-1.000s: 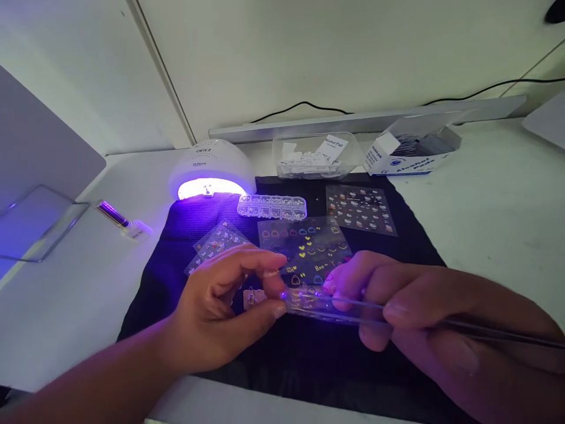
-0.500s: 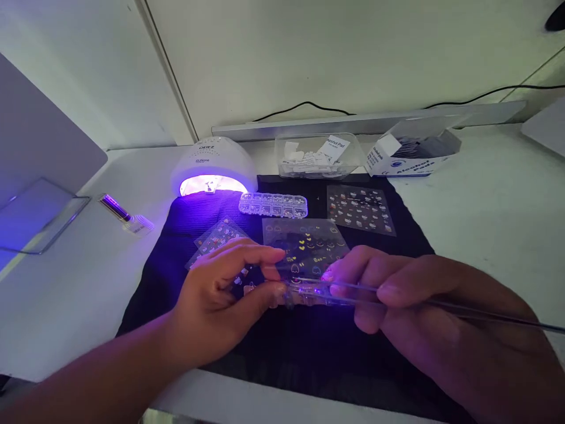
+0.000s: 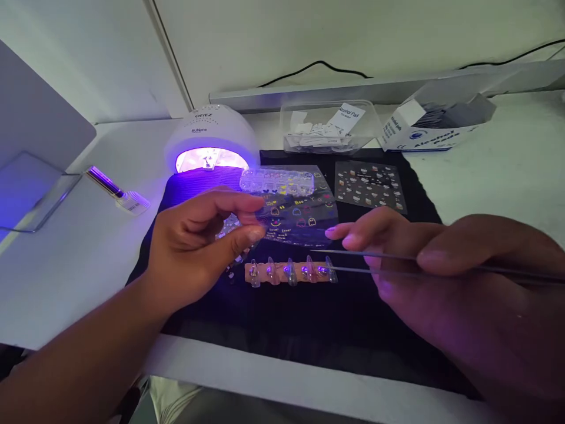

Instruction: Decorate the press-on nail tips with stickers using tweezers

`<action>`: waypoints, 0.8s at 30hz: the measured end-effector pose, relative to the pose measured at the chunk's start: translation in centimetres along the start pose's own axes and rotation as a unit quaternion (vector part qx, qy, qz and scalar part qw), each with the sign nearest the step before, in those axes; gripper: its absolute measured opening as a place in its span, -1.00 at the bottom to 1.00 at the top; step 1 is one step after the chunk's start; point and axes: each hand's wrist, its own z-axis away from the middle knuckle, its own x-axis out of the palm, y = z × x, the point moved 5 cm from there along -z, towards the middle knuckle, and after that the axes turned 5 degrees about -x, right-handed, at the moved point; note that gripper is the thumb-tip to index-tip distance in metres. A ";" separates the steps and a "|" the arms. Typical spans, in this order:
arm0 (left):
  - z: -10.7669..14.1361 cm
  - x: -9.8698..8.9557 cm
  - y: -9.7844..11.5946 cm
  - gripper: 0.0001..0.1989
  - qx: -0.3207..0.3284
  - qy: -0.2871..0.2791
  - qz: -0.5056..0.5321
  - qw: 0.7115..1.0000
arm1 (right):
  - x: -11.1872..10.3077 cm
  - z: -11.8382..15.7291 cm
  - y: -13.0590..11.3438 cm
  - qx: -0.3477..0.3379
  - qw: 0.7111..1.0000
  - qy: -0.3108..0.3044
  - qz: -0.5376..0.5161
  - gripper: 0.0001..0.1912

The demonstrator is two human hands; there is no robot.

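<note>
Between thumb and fingers my left hand (image 3: 198,241) pinches the left edge of a clear sticker sheet (image 3: 304,221), printed with small coloured faces, ghosts and hearts. The sheet is raised above the black cloth (image 3: 309,330) and partly overlaps the clear rhinestone case (image 3: 251,179). On the right, my right hand (image 3: 424,253) grips thin metal tweezers (image 3: 388,255), whose tips are apart and point left, just below the sheet. Under them a tan strip (image 3: 280,272) lies on the cloth with several translucent false nails (image 3: 290,272) across it, each bearing a shiny spot.
A lit white nail lamp (image 3: 212,132) stands at the back left, with a polish bottle (image 3: 132,202) beside it. Behind the cloth are a clear tray (image 3: 291,141) of packets and an alcohol pad box (image 3: 435,138). Another sticker sheet (image 3: 368,185) lies at the cloth's back right.
The sticker sheet has been lifted by my left hand, uncovering the strip of nails below. My left hand has moved left and up. The view has shifted slightly.
</note>
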 end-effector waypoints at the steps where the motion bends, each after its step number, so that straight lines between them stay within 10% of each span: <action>1: -0.1 0.1 -0.1 -0.71 -0.005 -0.002 0.001 1.000 | -0.2 0.2 0.1 0.007 1.000 0.013 0.007 -0.87; 10: 0.2 2.2 0.8 -0.79 -0.012 -0.121 0.011 0.992 | 0.8 0.6 -0.2 -0.018 0.999 -0.001 0.039 -0.77; 24: 0.7 2.3 0.2 -0.54 -0.072 -0.109 0.094 0.987 | 0.5 0.2 0.0 -0.019 1.000 0.013 -0.001 -0.86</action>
